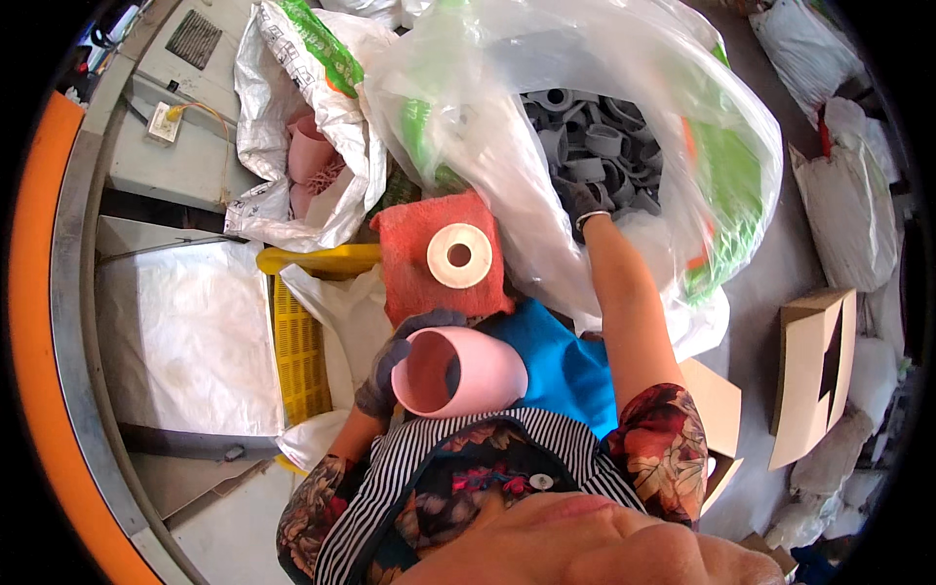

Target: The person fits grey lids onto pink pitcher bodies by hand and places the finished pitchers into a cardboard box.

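My left hand (378, 375), in a dark grey glove, is closed round the rim of a pink plastic cup (487, 370). The cup lies tilted in front of my apron, its mouth facing left, and a gloved finger shows inside. My right hand (589, 200), gloved too, reaches far into a big clear-lined bag (458, 127) among grey plastic ring-shaped parts (606, 141). Its fingers are too dark and covered to read. Between my arms and the bag, a white roll with a round core (459, 255) sits on a red cloth-covered block (400, 244).
At the upper left, a white woven sack (258, 127) holds pink pieces (310, 151). A yellow crate (300, 341) stands left of the red block. Cardboard boxes (804, 375) and stuffed white sacks (848, 214) line the right side. Machine panels (161, 156) with an orange edge (39, 322) border the left.
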Tool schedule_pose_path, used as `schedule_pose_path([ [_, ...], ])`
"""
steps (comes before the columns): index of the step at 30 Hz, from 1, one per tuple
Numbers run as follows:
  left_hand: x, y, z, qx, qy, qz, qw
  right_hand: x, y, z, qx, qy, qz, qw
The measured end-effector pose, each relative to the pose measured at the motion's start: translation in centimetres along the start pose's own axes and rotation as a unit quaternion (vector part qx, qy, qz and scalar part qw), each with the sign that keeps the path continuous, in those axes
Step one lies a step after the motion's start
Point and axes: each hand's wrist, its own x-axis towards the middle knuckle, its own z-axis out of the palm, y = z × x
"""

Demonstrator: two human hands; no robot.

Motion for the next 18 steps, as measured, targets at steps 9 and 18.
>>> schedule_pose_path([
  [9,0.9,1.2,0.4,-0.035,0.039,-0.063,0.997,2.9,4.6,5.4,0.406,-0.058,0.148,0.9],
  [18,1.1,0.8,0.8,-0.033,0.0,-0.023,0.999,-4.6,-18.3,-1.6,-0.004,0.005,-0.119,0.993],
])
